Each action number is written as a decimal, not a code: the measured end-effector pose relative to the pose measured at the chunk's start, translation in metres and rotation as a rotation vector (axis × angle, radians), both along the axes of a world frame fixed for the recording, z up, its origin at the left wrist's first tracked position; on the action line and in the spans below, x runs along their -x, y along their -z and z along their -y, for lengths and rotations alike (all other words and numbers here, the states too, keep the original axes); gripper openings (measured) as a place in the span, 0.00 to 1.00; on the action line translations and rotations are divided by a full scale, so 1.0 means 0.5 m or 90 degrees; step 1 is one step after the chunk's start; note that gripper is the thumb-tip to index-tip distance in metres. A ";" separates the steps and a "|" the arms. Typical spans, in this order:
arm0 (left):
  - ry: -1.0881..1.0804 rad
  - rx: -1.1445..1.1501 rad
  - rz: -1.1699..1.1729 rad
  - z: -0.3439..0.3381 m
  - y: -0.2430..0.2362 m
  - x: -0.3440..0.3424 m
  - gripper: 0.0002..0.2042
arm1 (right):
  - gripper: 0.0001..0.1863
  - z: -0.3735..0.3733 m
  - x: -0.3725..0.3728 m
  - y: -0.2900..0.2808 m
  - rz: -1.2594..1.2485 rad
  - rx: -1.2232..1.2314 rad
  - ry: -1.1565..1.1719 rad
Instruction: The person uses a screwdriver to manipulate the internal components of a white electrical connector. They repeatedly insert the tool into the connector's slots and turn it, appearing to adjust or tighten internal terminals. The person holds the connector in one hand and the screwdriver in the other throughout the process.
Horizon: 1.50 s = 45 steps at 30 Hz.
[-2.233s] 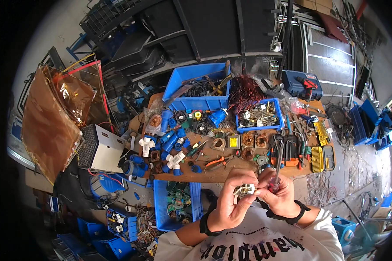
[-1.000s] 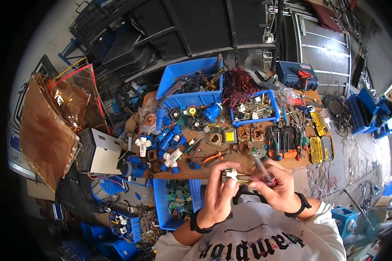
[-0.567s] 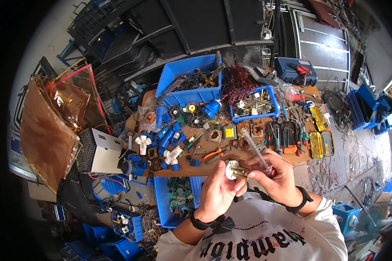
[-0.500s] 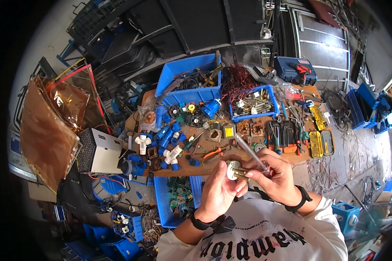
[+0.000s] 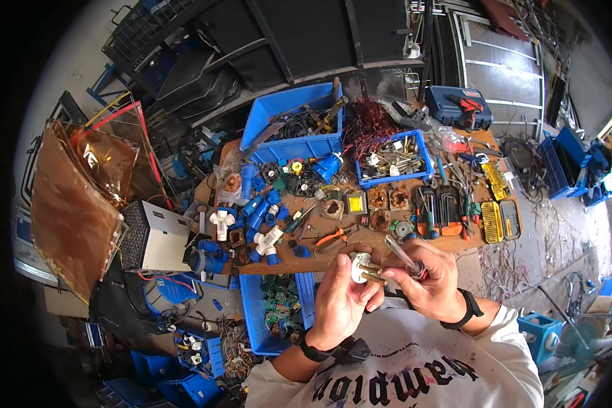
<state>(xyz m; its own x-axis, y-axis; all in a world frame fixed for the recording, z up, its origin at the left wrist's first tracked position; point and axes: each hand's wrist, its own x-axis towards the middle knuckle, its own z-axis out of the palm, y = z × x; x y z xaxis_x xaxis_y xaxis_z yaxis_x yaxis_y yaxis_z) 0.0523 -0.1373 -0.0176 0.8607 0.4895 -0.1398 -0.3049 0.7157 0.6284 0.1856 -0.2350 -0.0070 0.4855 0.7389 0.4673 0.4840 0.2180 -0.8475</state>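
Observation:
My left hand (image 5: 338,302) grips a small round white plug (image 5: 358,269) between thumb and fingers, its brass pins (image 5: 374,275) pointing right. A screwdriver (image 5: 402,255) is in my right hand (image 5: 428,285), its handle in the palm and its shaft slanting up to the left, clear of the plug. My right thumb and a finger are at the ends of the pins, seemingly pinching them. Both hands are in front of my chest, at the table's near edge. Beyond them on the table lie orange-handled pliers (image 5: 332,236).
Blue and white pipe fittings (image 5: 267,239) crowd the left of the wooden table (image 5: 296,264). Behind stand a large blue bin (image 5: 299,150) and a blue tray of metal parts (image 5: 396,180). Hand tools and a yellow bit case (image 5: 492,223) are to the right. Below the near edge sits a blue crate with circuit boards (image 5: 255,319).
The screwdriver has tilted slightly, its tip moving right and down, away from the plug. Both hands have shifted a little; the plug stays in my left hand.

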 end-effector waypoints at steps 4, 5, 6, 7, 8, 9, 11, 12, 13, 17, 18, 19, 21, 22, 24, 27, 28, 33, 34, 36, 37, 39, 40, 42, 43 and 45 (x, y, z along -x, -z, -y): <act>0.034 0.011 -0.007 -0.005 0.000 0.002 0.20 | 0.10 0.002 -0.003 -0.009 0.002 0.022 -0.011; 0.042 0.014 -0.007 -0.007 -0.001 0.005 0.20 | 0.10 0.003 -0.003 -0.011 -0.005 0.023 -0.013; 0.050 0.018 -0.007 -0.007 -0.002 0.006 0.20 | 0.10 0.005 -0.003 -0.013 -0.011 0.025 -0.014; 0.056 0.027 -0.007 -0.005 -0.005 0.005 0.20 | 0.10 0.006 -0.003 -0.014 -0.018 0.026 -0.015; 0.061 0.035 -0.006 -0.003 -0.010 0.005 0.20 | 0.10 0.008 -0.003 -0.012 -0.024 0.032 -0.017; 0.066 0.043 -0.005 -0.001 -0.013 0.004 0.20 | 0.10 0.012 -0.005 -0.009 -0.030 0.037 -0.018; 0.067 -0.011 -0.030 -0.002 -0.013 -0.001 0.21 | 0.10 0.012 -0.005 -0.006 -0.053 0.039 -0.014; 0.068 -0.038 -0.042 -0.002 -0.013 -0.003 0.21 | 0.10 0.010 -0.005 -0.004 -0.069 0.036 -0.008; 0.073 -0.031 -0.052 -0.001 -0.012 -0.004 0.22 | 0.10 0.008 -0.005 -0.004 -0.086 0.032 -0.003; 0.056 0.042 -0.075 -0.007 0.007 -0.002 0.24 | 0.11 0.011 -0.013 -0.015 -0.126 0.048 -0.066; 0.041 0.070 -0.076 -0.011 0.013 -0.001 0.25 | 0.13 0.014 -0.008 -0.028 -0.185 0.041 -0.073; 0.029 0.071 -0.081 -0.012 0.012 -0.002 0.25 | 0.15 0.015 -0.005 -0.034 -0.244 0.033 -0.081; 0.002 0.073 -0.090 -0.017 0.009 -0.004 0.26 | 0.20 0.036 -0.015 -0.037 -0.207 0.031 -0.060; -0.004 0.075 -0.087 -0.021 0.012 -0.004 0.26 | 0.19 0.045 -0.013 -0.038 -0.182 -0.011 -0.059; -0.041 0.079 -0.111 -0.022 0.003 -0.015 0.25 | 0.16 0.061 -0.028 -0.027 -0.006 -0.063 -0.054; -0.073 0.099 -0.109 -0.023 0.009 -0.020 0.25 | 0.15 0.052 -0.013 -0.029 0.161 0.111 -0.118; -0.080 0.109 -0.102 -0.024 0.012 -0.020 0.24 | 0.15 0.055 -0.010 -0.030 0.135 0.123 -0.101; -0.085 0.094 -0.105 -0.035 0.014 -0.020 0.23 | 0.14 0.070 -0.006 -0.046 0.080 -0.021 -0.016; -0.084 0.097 -0.108 -0.036 0.016 -0.021 0.23 | 0.15 0.070 -0.004 -0.042 0.096 -0.006 -0.028; -0.094 0.106 -0.119 -0.034 0.008 -0.027 0.23 | 0.15 0.054 -0.004 -0.030 0.137 0.146 -0.071; -0.100 0.110 -0.124 -0.033 0.005 -0.029 0.23 | 0.15 0.048 -0.004 -0.021 0.143 0.201 -0.091; -0.114 0.100 -0.117 -0.038 0.009 -0.028 0.23 | 0.16 0.054 -0.004 -0.031 0.123 0.089 -0.046; -0.122 0.095 -0.114 -0.040 0.011 -0.027 0.23 | 0.16 0.058 -0.005 -0.037 0.113 0.032 -0.024; -0.110 0.103 -0.105 -0.045 0.015 -0.026 0.23 | 0.15 0.066 -0.005 -0.042 0.123 0.035 -0.046; -0.104 0.107 -0.100 -0.047 0.019 -0.025 0.23 | 0.15 0.067 -0.005 -0.044 0.146 0.088 -0.069; -0.107 0.115 -0.111 -0.048 0.024 -0.026 0.23 | 0.16 0.049 -0.001 -0.024 0.127 0.144 -0.075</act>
<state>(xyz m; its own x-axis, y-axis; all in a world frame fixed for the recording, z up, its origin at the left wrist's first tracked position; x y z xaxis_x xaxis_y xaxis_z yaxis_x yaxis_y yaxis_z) 0.0651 -0.1134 -0.0294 0.7247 0.5768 -0.3769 -0.3272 0.7695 0.5485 0.1859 -0.2595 0.0049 0.3058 0.8802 0.3628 0.6283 0.0997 -0.7716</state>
